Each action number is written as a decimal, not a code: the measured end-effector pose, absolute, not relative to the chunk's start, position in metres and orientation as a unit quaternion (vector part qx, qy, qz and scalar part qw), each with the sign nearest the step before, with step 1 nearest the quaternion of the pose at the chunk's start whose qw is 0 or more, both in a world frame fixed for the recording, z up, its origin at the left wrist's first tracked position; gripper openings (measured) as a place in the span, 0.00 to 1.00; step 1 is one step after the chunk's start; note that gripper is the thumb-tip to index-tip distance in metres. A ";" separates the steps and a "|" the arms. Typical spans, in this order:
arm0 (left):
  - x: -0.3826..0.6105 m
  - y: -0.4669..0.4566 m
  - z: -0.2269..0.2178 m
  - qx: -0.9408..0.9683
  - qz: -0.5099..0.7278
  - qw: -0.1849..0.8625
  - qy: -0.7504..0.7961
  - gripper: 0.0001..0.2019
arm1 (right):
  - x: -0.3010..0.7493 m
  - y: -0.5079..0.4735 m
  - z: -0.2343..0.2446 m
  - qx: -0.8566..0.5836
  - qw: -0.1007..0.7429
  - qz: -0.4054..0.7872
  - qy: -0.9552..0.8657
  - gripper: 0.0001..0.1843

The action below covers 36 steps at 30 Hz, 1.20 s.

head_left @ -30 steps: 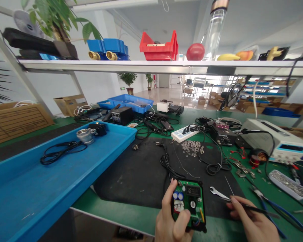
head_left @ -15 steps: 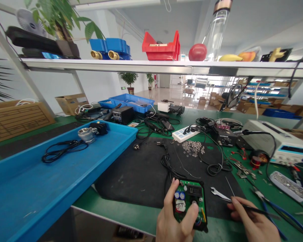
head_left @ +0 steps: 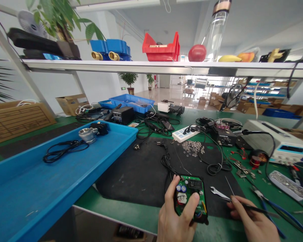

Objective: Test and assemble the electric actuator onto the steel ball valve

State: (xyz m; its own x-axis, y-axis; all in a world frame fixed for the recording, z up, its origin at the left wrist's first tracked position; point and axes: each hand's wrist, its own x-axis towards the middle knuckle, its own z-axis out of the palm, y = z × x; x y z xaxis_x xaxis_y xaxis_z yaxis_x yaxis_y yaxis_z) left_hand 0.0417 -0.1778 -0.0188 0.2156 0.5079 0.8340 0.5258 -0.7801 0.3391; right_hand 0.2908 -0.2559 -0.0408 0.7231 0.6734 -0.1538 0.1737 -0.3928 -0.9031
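Note:
My left hand grips a green circuit board set in a square black housing, thumb over its face and index finger at the top left corner. Blue-topped capacitors and a black relay-like block show on it. At the right, my right hand has its fingers closed around a slim dark tool, whose kind I cannot make out. By those fingertips lie an open-end wrench and a thin metal wire. Blue-handled pliers are just right of this hand.
A long blue tray holding a cable and metal fitting fills the left. Many small metal rings lie on the black mat. Cables, a power strip and a bench instrument stand behind. A shelf crosses above.
My left hand has lifted the circuit board slightly up and away from me, tilting it a little. My right hand has hardly moved.

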 end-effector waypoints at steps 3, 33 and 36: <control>0.042 -0.177 -0.017 -0.779 -0.533 0.010 -0.330 0.33 | 0.292 -0.255 -0.044 -0.785 0.492 0.265 -0.267 0.40; 0.039 -0.180 -0.024 -0.784 -0.511 0.012 -0.351 0.33 | 0.290 -0.255 -0.042 -0.784 0.500 0.259 -0.262 0.42; 0.036 -0.183 -0.029 -0.778 -0.523 0.011 -0.348 0.27 | 0.292 -0.255 -0.044 -0.781 0.500 0.266 -0.263 0.41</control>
